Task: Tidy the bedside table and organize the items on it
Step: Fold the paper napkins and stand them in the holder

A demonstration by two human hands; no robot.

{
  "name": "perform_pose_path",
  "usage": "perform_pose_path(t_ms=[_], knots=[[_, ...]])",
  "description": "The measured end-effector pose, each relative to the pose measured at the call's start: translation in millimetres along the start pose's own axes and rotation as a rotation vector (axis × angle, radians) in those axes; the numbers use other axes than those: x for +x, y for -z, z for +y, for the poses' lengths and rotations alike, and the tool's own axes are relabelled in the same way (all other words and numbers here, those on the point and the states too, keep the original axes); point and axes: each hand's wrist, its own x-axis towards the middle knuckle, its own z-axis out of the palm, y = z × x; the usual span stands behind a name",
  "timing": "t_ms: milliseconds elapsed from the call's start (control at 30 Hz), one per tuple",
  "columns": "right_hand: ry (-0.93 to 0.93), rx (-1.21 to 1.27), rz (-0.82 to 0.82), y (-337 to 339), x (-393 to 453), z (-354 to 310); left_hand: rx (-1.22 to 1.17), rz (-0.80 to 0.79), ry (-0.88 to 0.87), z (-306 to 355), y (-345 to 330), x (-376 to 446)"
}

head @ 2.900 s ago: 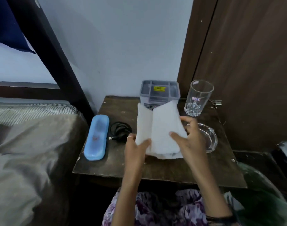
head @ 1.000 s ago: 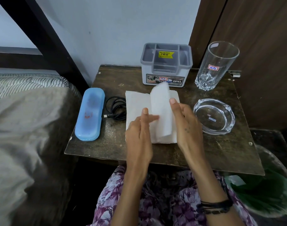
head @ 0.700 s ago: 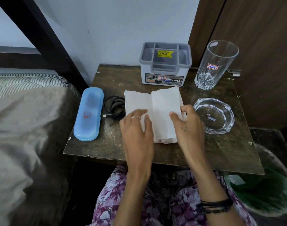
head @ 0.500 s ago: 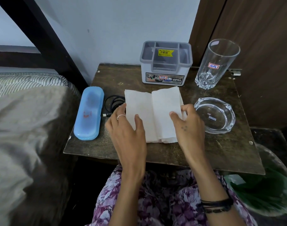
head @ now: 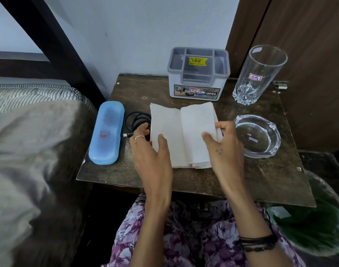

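A white paper napkin lies folded on the dark wooden bedside table, with a crease down its middle. My left hand grips its left edge, thumb on top and fingers curled under. My right hand pinches the right edge between thumb and fingers. A blue plastic case lies at the table's left side. A coiled black cable sits between the case and the napkin, partly behind my left fingers.
A grey compartment organizer stands at the back by the wall. A tall drinking glass stands at the back right, a glass ashtray in front of it. A bed borders the left. A green bag lies lower right.
The napkin came down from the air onto the table, and its raised flap was laid flat. My left hand slid from the napkin's middle to its left edge.
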Motion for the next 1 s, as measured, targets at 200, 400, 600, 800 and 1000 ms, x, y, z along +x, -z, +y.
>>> perform_pose_path(t_ms=[200, 400, 600, 800, 1000], knots=[[0.051, 0.045, -0.031, 2.5, -2.1, -0.5, -0.229, -0.08, 0.03, 3.2, 3.1, -0.8], [-0.045, 0.16, -0.073, 2.1, -1.5, -6.3, -0.277, -0.391, -0.01, 3.9, -11.1, -10.2], [0.026, 0.182, 0.01, 4.3, 2.1, -5.6, -0.285, -0.327, 0.084, 2.0, -16.6, -8.6], [0.069, 0.415, -0.114, 3.1, 0.0, -8.0, -0.591, -0.52, 0.348, 0.4, -14.0, -1.4], [0.114, 0.467, -0.179, 4.4, 1.2, -8.2, -0.713, -0.514, 0.111, 4.3, -14.1, 1.7]])
